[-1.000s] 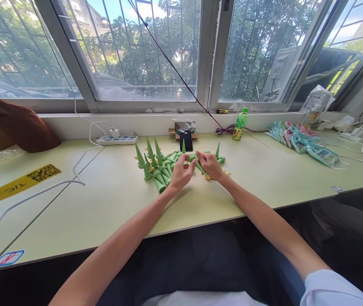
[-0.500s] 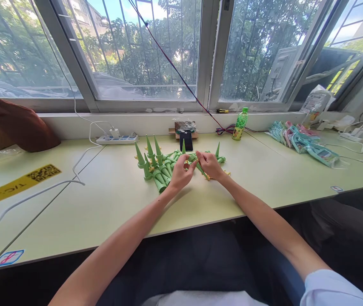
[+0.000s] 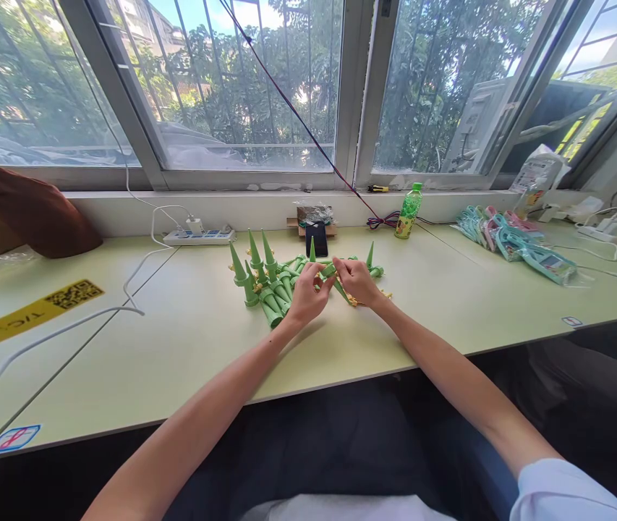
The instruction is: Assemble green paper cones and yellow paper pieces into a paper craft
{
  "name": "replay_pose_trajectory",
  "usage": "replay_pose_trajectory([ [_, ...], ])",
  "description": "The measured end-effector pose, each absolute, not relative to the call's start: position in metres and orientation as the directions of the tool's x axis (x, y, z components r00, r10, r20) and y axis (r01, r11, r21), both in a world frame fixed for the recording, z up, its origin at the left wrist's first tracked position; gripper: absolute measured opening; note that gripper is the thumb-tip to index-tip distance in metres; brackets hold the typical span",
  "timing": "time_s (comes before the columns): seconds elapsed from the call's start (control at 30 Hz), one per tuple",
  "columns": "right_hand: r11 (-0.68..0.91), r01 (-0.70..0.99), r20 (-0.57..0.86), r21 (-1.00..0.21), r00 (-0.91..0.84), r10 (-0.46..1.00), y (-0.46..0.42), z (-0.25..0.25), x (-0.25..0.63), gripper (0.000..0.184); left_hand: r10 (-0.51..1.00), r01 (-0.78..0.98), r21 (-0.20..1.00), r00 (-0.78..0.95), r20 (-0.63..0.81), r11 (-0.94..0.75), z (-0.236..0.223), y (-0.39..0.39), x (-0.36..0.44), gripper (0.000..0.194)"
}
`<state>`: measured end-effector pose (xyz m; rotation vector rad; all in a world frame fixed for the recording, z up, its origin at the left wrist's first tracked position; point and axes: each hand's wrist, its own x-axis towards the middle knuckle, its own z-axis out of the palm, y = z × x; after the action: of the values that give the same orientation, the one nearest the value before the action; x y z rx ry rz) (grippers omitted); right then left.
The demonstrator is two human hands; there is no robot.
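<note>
A pile of green plastic cone spikes (image 3: 265,286) lies on the pale green table (image 3: 178,340), some standing point up, some lying flat, with small yellow bits among them. My left hand (image 3: 307,295) and my right hand (image 3: 357,281) meet over the pile's right part. Both are closed in a pinch on one green spike (image 3: 330,271) held between them, its point slanting down to the right. Other spikes (image 3: 372,264) stand just behind my right hand.
A black phone (image 3: 317,237) leans at the sill behind the pile. A white power strip (image 3: 198,236) and its cable lie to the left, a green bottle (image 3: 408,211) to the right. Teal and pink packets (image 3: 514,239) sit far right, a brown bag (image 3: 31,213) far left.
My fingers shifted slightly on the held spike and the hands drew a little closer; arms and the pile stayed put.
</note>
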<state>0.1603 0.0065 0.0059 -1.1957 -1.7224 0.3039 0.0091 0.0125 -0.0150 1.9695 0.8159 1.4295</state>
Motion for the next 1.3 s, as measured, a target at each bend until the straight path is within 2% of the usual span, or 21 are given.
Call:
replay_pose_trajectory([
  [0.47, 0.459, 0.595, 0.566, -0.660, -0.008, 0.824, 0.0069, 0.0072, 0.1603, 0.066, 0.720, 0.203, 0.693, 0.260, 0.643, -0.692, -0.0136, 0.0097, 0.0083, 0.009],
  [0.87, 0.434, 0.624, 0.553, -0.650, -0.004, 0.833, 0.0069, 0.0073, 0.1600, 0.053, 0.710, 0.210, 0.681, 0.291, 0.641, -0.701, -0.0123, 0.0067, 0.0077, 0.008],
  [1.3, 0.358, 0.651, 0.494, -0.669, 0.030, 0.869, 0.0062, 0.0116, 0.1586, 0.053, 0.684, 0.233, 0.643, 0.288, 0.671, -0.729, -0.0137, 0.0064, 0.0082, 0.007],
])
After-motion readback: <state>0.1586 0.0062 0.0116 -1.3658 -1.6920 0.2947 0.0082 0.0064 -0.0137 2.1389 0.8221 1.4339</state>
